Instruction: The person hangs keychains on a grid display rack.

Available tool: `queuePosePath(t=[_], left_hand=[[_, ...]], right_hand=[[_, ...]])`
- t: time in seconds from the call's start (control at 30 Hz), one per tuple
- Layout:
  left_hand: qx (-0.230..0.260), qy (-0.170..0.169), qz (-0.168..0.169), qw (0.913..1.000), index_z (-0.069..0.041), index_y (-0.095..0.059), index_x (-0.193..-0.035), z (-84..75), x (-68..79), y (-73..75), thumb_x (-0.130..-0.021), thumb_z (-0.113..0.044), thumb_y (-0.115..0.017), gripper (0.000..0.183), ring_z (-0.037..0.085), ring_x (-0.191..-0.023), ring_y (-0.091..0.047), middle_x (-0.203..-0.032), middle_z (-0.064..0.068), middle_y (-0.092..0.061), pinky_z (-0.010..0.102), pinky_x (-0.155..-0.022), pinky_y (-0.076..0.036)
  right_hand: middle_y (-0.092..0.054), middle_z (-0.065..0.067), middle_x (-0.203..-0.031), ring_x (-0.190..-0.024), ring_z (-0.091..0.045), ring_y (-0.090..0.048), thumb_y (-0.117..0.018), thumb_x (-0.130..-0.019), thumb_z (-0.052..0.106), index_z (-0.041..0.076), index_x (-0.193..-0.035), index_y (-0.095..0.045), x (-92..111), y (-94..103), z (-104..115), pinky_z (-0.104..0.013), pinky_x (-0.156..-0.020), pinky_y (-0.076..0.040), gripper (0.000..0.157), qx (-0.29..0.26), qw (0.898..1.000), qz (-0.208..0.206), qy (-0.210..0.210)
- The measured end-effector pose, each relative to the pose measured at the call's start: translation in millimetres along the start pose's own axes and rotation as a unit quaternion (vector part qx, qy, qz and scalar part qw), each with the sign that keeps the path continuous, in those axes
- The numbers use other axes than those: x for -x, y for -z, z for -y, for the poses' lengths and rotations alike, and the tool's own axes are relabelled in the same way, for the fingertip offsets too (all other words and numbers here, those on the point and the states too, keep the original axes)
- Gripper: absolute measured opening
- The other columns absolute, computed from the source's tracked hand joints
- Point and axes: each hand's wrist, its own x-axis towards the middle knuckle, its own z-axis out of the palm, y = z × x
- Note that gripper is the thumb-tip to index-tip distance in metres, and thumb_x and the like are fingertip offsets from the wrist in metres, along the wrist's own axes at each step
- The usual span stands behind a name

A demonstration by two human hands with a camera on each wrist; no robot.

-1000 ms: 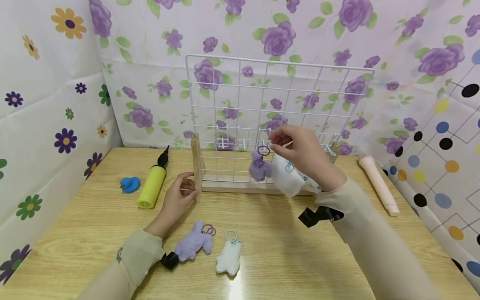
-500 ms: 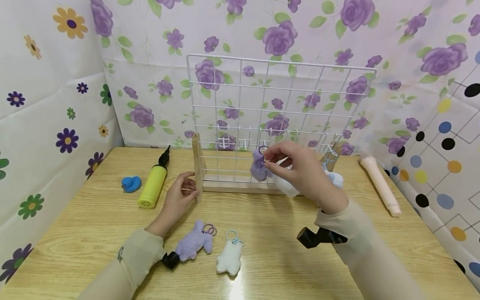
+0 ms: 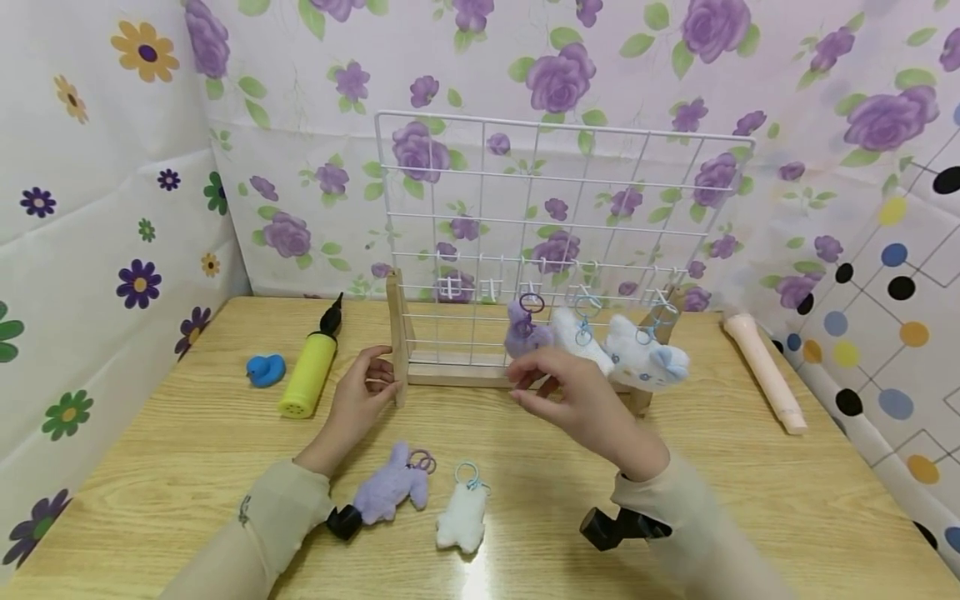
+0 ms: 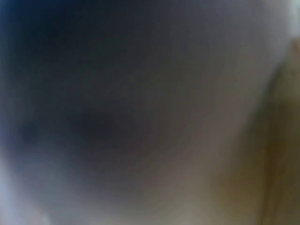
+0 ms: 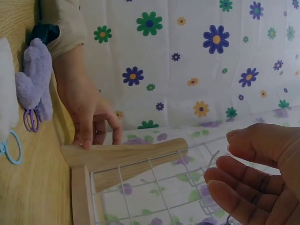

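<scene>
My left hand (image 3: 362,390) grips the wooden upright (image 3: 397,342) at the left end of a white wire grid rack (image 3: 487,221). My right hand (image 3: 577,408), fingers loosely bent and holding nothing, is in front of the rack's lower part. Just behind it a purple plush keychain (image 3: 525,337) hangs by its ring from a hook. To the right hang a white plush keychain (image 3: 573,332) and a white-and-blue one (image 3: 645,362), partly overlapping. On the table lie a purple plush keychain (image 3: 386,493) and a white one (image 3: 462,518). The left wrist view is dark and blurred.
A yellow hand pump (image 3: 310,375) with a black nozzle and a blue toy duck (image 3: 266,370) are on the left of the table. A pale pink tube (image 3: 765,373) lies at the right. Bare white hooks (image 3: 450,287) hang on the grid's left part.
My right hand has come away from the purple plush's ring and moved down toward me. That plush now hangs on its own. My left hand stays on the upright.
</scene>
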Motion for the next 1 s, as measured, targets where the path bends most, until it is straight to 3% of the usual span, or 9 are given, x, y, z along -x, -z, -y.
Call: queuePosePath(t=[0.17, 0.43, 0.63, 1.0], left_hand=[[0.003, -0.002, 0.0, 1.0, -0.003, -0.047, -0.133, 1.2, 0.1, -0.8, -0.086, 0.0, -0.068, 0.051, 0.03, -0.094, -0.061, -0.106, 0.02, -0.06, 0.017, -0.075, -0.052], [0.011, 0.0, 0.001, 0.9999, -0.004, -0.048, -0.133, 1.0, 2.4, -2.7, -0.086, 0.0, -0.069, 0.051, 0.028, -0.095, -0.061, -0.107, 0.019, -0.061, 0.021, -0.076, -0.054], [0.005, -0.006, -0.001, 1.0, -0.004, -0.049, -0.132, 3.2, 1.8, -2.7, -0.086, 0.001, -0.068, 0.05, 0.028, -0.094, -0.061, -0.105, 0.019, -0.061, 0.018, -0.075, -0.053], [0.006, -0.004, -0.001, 1.0, -0.005, -0.049, -0.132, 0.8, 1.6, 0.0, -0.087, -0.001, -0.068, 0.05, 0.029, -0.094, -0.061, -0.106, 0.018, -0.06, 0.022, -0.077, -0.053]], right_hand=[[-0.068, -0.005, -0.097, -0.084, -0.012, -0.065, -0.069, -0.087, 0.009, 0.008, -0.105, -0.068, 6, -12.9, -7, -0.022, -0.066, -0.055, 0.018, -0.007, 1.0, 0.016, -0.009], [-0.07, -0.004, -0.097, -0.082, -0.009, -0.065, -0.069, -0.088, 0.013, 0.01, -0.103, -0.067, 15, -40.8, -22, -0.021, -0.065, -0.054, 0.015, -0.011, 0.998, 0.063, -0.012], [-0.07, -0.009, -0.095, -0.08, -0.008, -0.064, -0.069, -0.088, 0.012, 0.005, -0.102, -0.067, 19, -62.6, -33, -0.017, -0.063, -0.053, 0.015, -0.021, 0.993, 0.115, -0.019], [-0.068, -0.002, -0.091, -0.08, -0.004, -0.059, -0.068, -0.088, 0.011, 0.005, -0.101, -0.067, 19, -86.2, -42, -0.016, -0.066, -0.051, 0.015, -0.036, 0.985, 0.156, -0.068]])
